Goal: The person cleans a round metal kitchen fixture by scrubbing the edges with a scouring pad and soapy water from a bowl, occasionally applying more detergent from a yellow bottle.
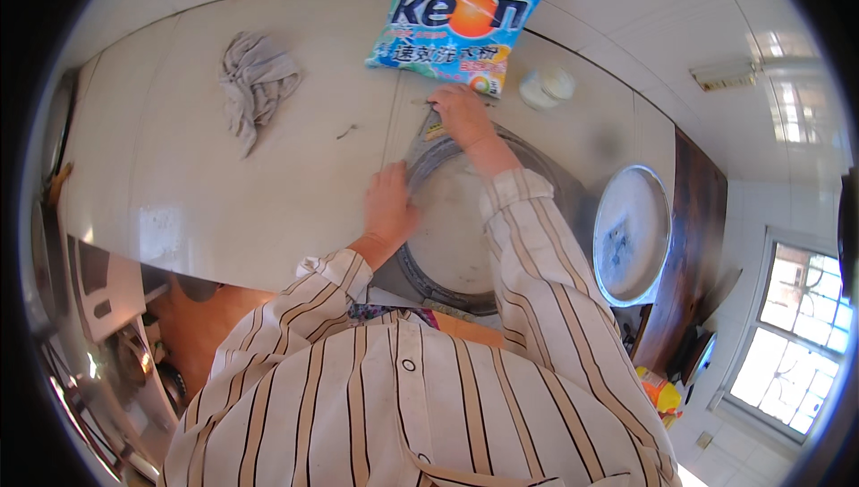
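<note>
A dark, dirty metal panel with a large ring-shaped rim [421,164] lies on the pale tiled counter in front of me. My right hand [463,115] reaches over it, fingers curled at its far corner, close to a blue bag of washing powder [470,17]. My left hand [389,204] rests against the left side of the rim, slightly blurred; whether it grips the edge is hard to tell. Through the ring a pale surface with small specks shows. At the far left of the counter lies a crumpled grey cloth [255,84].
A small glass jar [547,87] stands right of the bag. At the right, a round basin [632,239] holds whitish liquid and something dark, beside a dark wooden board [691,219]. A white rack or cabinet part [107,292] is at lower left.
</note>
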Tool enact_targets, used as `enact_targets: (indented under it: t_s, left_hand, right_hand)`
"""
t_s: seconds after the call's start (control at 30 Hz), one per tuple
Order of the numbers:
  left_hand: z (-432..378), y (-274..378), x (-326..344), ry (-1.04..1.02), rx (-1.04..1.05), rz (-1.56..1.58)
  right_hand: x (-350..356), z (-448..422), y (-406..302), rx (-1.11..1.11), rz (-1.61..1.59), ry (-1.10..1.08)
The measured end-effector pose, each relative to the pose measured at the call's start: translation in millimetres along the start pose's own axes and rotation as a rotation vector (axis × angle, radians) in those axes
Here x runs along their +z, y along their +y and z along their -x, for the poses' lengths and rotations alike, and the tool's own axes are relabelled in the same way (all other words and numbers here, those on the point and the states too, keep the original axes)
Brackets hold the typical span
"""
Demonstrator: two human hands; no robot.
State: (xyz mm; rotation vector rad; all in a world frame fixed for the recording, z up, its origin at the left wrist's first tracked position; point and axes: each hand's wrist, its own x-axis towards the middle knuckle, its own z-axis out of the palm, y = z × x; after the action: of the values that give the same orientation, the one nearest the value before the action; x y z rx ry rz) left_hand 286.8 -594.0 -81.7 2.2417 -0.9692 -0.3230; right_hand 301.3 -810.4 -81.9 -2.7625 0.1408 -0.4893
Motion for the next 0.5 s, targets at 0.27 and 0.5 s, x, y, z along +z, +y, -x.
enact_targets:
  t_s: [0.27, 0.5]
  left_hand:
    - [3.0, -9.3, 4.3, -0.002, 0.005, -0.022]
    - [1.1, -11.2, 7.5, -0.031, 0.079, -0.032]
  right_hand:
    - [-62.1, 149.6, 30.1, 0.473, 0.117, 0.407]
    - [-1.4, 123.5, -7.4, 0.477, -0.124, 0.502]
